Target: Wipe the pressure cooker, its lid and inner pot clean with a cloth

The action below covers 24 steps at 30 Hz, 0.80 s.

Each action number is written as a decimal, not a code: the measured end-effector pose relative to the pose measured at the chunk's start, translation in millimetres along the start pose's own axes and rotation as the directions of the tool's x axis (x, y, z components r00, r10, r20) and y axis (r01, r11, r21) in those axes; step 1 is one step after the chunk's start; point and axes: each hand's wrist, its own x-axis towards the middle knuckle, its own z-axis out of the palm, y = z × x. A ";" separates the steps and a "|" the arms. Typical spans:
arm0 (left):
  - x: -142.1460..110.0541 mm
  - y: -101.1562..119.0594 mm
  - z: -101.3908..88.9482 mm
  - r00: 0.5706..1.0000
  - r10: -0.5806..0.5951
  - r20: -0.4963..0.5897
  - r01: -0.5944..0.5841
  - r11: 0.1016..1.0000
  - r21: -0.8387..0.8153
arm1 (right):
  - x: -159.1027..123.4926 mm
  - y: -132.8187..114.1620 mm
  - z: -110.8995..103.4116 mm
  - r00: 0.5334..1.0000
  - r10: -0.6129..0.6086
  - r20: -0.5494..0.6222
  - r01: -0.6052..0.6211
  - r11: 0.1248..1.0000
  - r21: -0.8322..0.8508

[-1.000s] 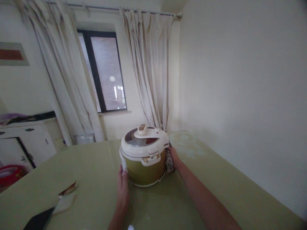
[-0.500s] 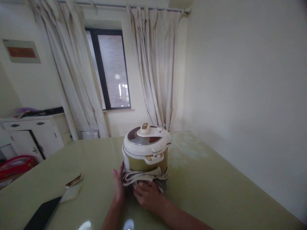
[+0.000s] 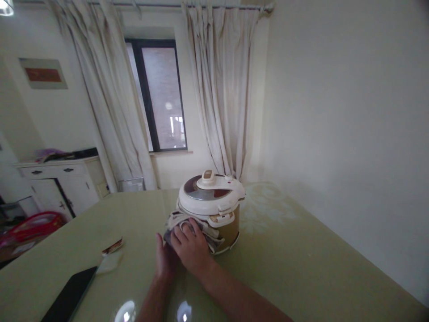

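A white and gold electric pressure cooker (image 3: 233, 226) with its lid on stands upright on the glossy green table. A grey-and-white cloth (image 3: 209, 232) lies bunched against the cooker's near left side. My right hand (image 3: 192, 248) is closed on this cloth and presses it to the cooker's wall, below the lid rim. Just left of it, my left hand (image 3: 164, 261) rests at the cooker's lower left, its thumb stretched upward and apart. The other left fingers are mostly hidden behind my right hand and the cloth.
On the table's left lie a dark tablet or phone (image 3: 70, 293), a pale flat piece (image 3: 110, 263) and a small brown-and-white packet (image 3: 113, 246). A white cabinet (image 3: 77, 188) and a red basket (image 3: 40, 223) stand beyond the left edge. A wall (image 3: 335, 134) borders the right.
My right hand has moved the cloth from the cooker's front base up and left along its side. My left hand stays by the left side. The view has shifted slightly left.
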 end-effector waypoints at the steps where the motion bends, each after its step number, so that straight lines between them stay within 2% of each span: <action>1: -1.4 1.2 0.0 1.000 -0.011 -0.013 0.010 1.000 -0.018 | -18.2 -2.0 7.1 0.999 -0.037 0.006 0.037 0.999 0.021; 4: -5.6 3.8 1.2 1.000 -0.014 -0.023 0.014 1.000 -0.017 | -54.3 -1.8 12.7 0.996 -0.093 0.019 0.091 0.994 0.062; 6: -6.0 4.2 0.8 1.000 -0.022 0.020 0.022 0.999 -0.048 | -55.0 3.0 3.0 0.995 -0.098 0.024 0.096 0.994 0.060; 9: -2.3 2.3 -3.2 0.999 -0.021 0.043 0.026 0.993 -0.119 | -22.6 13.3 -21.5 0.999 -0.042 0.020 0.042 0.999 0.024; 11: 0.8 1.2 -6.4 1.000 -0.013 0.007 0.014 0.992 -0.124 | 11.6 18.5 -35.6 0.999 0.047 0.020 -0.048 0.999 0.012; 13: 2.5 1.8 -8.7 1.000 -0.004 -0.030 0.002 0.997 -0.075 | 45.6 19.2 -41.0 0.992 0.119 0.051 -0.120 0.993 0.018; 16: 1.6 6.4 -9.6 0.998 -0.020 -0.061 0.022 0.999 0.033 | 79.6 9.6 -26.4 0.977 0.148 0.153 -0.149 0.989 -0.008; 18: -0.2 10.3 -9.7 0.992 -0.030 -0.119 0.040 0.995 0.090 | 83.9 -1.5 -5.4 0.965 0.108 0.239 -0.101 0.994 -0.039; 21: -2.0 14.7 -11.6 0.975 0.030 -0.221 0.020 0.975 0.221 | 62.1 -17.1 24.1 0.953 -0.007 0.304 0.019 0.999 -0.038; 24: -1.3 16.9 -14.3 0.969 0.138 -0.206 -0.051 0.923 0.381 | 18.5 -21.4 31.1 0.968 -0.090 0.235 0.090 0.996 0.009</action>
